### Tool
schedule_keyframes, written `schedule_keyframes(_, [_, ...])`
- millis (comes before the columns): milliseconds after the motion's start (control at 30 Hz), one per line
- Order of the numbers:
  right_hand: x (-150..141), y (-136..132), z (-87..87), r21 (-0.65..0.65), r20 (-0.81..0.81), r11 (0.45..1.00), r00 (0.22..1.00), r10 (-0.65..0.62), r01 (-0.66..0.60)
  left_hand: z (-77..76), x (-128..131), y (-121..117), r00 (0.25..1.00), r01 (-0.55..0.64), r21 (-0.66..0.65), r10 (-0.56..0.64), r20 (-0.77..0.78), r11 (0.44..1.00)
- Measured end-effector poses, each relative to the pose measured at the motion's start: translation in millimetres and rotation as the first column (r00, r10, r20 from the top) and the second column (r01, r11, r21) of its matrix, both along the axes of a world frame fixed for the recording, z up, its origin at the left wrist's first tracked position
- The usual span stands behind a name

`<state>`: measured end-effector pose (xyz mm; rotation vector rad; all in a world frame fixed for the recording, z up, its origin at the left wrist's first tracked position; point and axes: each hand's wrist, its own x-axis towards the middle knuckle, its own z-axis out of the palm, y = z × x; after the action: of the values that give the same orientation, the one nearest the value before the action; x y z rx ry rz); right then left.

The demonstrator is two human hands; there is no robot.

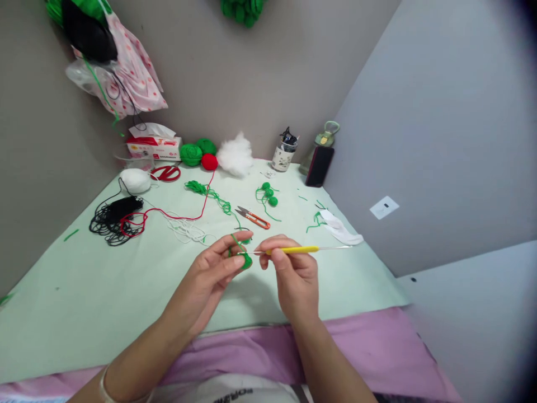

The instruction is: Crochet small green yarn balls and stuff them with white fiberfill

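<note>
L hand (205, 271) had fingers pinched tight on the green crochet pc (247, 261), yarn running over the index. R hand (297, 274) had fingers closed pen-style on the yellow hook (296, 250), tip at the pc. Pc was held up over the counter (138, 308), approx. centre, nr front edge. Orange snips (259, 220) lay just beyond. Text check: tissue box (168, 152), back L, had red/white print, chars too small to read. Jar (282, 159) label, ditto. Shirt (260, 383) lettering started approx. "FOR", rest unclear. Phone (320, 167) stood upright vs green bottle (327, 136), screen dark, no readable txt. Red yarn ball (209, 162) sat nr the box.
</note>
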<state>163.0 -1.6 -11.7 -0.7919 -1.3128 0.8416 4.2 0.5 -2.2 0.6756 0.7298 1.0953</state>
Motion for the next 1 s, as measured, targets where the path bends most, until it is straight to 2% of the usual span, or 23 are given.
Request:
schedule_keyframes(100, [-0.5,1.2,-1.7,-0.034,0.009,0.999,0.999,0.038,-0.038,-1.6,1.9,-3.6,0.989,0.004,0.093,0.01,-0.148,0.996])
schedule_keyframes(200, [2.4,1.6,-2.5,-0.086,-0.056,0.995,0.997,0.051,-0.055,-2.3,0.9,-3.9,0.977,-0.01,0.113,0.033,-0.209,0.994])
schedule_keyframes(367, [5.4,2.1,-0.6,-0.12,-0.093,0.99,0.994,0.065,-0.076,-1.4,-2.9,-2.6,0.962,-0.056,0.152,0.094,-0.255,0.987])
schedule_keyframes(600, [1.3,-0.6,1.0,-0.075,0.02,0.995,0.997,0.073,-0.072,-1.8,-3.3,-4.2,0.97,0.02,0.165,0.021,-0.242,0.986])
schedule_keyframes(867, [4.0,0.9,-0.7,-0.081,-0.095,0.99,0.99,0.108,-0.116,-2.1,-5.2,-4.6,0.962,-0.009,0.188,0.059,-0.265,0.982])
schedule_keyframes(933, [4.7,-1.5,1.3,-0.066,-0.046,0.993,0.995,0.093,-0.096,-3.0,-6.1,-5.0,0.953,-0.024,0.213,0.087,-0.291,0.977])
schedule_keyframes(1000, [5.1,-4.7,3.1,-0.01,0.076,0.999,0.996,0.044,-0.043,-3.9,-6.2,-5.9,0.931,-0.043,0.257,0.132,-0.341,0.965])
